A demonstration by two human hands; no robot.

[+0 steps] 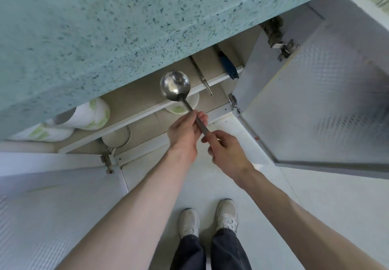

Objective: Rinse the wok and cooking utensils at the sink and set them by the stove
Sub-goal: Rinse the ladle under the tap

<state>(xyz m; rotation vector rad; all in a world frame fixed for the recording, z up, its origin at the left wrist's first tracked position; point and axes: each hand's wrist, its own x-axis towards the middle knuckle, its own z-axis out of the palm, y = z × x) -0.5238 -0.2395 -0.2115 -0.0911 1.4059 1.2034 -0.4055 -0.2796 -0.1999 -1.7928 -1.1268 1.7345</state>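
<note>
A steel ladle (175,85) is held in front of an open lower cabinet, its round bowl pointing up toward the countertop edge. My left hand (185,132) pinches the ladle's handle near the middle. My right hand (225,149) grips the handle's lower end just below the left hand. On the cabinet shelf behind lie a thin metal utensil handle (201,76) and a blue-handled utensil (229,66); their working ends are hidden under the counter. No wok, sink or stove is in view.
A speckled teal countertop (109,29) overhangs the cabinet. Both cabinet doors stand open, one at the right (320,105) and one at the lower left (52,206). White and green bowls (88,114) lie on the shelf. My feet (208,217) stand on a pale floor.
</note>
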